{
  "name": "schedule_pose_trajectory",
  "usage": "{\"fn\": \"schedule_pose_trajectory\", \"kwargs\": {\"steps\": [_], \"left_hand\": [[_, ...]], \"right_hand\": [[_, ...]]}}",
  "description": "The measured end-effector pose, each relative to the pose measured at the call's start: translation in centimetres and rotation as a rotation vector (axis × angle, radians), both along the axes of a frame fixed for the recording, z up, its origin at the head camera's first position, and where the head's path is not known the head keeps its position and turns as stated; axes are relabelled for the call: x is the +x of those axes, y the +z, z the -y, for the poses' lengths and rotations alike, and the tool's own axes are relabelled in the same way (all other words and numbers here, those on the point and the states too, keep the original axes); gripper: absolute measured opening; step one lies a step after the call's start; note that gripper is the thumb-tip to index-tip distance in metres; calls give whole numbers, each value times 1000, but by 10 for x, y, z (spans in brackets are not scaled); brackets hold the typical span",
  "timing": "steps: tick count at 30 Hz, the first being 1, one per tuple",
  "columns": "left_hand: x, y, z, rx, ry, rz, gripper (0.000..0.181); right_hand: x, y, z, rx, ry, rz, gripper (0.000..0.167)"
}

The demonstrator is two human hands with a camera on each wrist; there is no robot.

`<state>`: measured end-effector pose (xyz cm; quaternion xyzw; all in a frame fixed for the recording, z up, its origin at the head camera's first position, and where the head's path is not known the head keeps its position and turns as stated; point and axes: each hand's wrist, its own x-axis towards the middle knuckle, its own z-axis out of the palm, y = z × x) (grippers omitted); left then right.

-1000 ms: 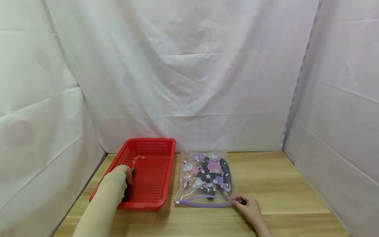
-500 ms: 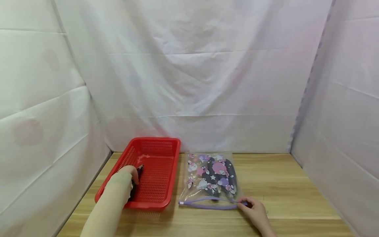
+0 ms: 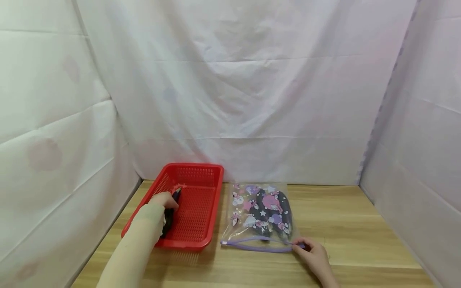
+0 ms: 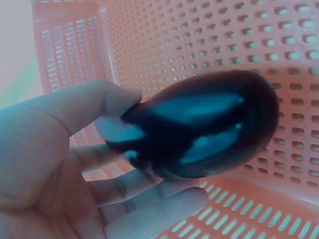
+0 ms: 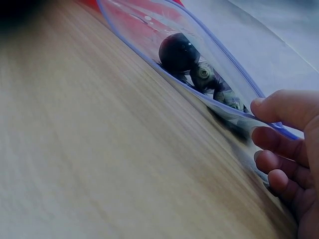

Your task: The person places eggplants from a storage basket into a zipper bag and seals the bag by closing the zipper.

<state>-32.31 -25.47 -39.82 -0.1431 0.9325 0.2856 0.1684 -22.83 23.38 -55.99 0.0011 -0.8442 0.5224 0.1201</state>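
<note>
My left hand (image 3: 165, 201) is inside the red basket (image 3: 217, 196), near its left side. It grips a glossy, dark purple eggplant (image 4: 209, 124) by one end, thumb on top and fingers beneath; in the head view the hand covers part of it. To the right, a clear zip bag (image 3: 232, 230) printed with cartoon figures lies flat, its purple-edged mouth parted toward me. My right hand (image 3: 314, 258) pinches the right end of that edge between thumb and fingers. Inside the bag are dark, glossy eggplants (image 5: 177, 52), partly hidden by the print.
Basket and bag stand side by side on a wood-grain table (image 3: 345, 224). A white slider (image 3: 224, 243) sits at the left end of the bag's mouth. White cloth (image 3: 230, 100) hangs behind and along both sides.
My left hand has shifted slightly up and away within the basket, and more of the eggplant's end shows. My right hand keeps its pinch on the bag. The whole head view has shifted.
</note>
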Motion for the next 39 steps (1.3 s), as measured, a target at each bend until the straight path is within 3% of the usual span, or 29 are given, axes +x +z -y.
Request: {"fn": "schedule_pose_trajectory", "kwargs": {"steps": [7,10,17,20,26,34,39], "left_hand": [[-4,11,-9,-22,-65,-2,38],[-6,14,-12,44,-40,3,45],[-27,19,-23,125,-65,-29,63],[-31,19,-28,130,-74,-33,70],[-23,18,-25,153,-57,-34,78],[0,13,-9,180,-30,-5,81],[1,17,-9,195,-37,2,81]], "right_hand": [[1,3,-2,-25,-5,-2,10],[-1,5,-4,-17,-8,20,9],[-7,13,-17,28,-28,-20,8],[-6,15,-21,42,-36,-41,8],[-5,11,-18,23,-8,-30,8],[-1,2,-3,0,16,32,9],[0,2,-1,-10,3,29,9]]}}
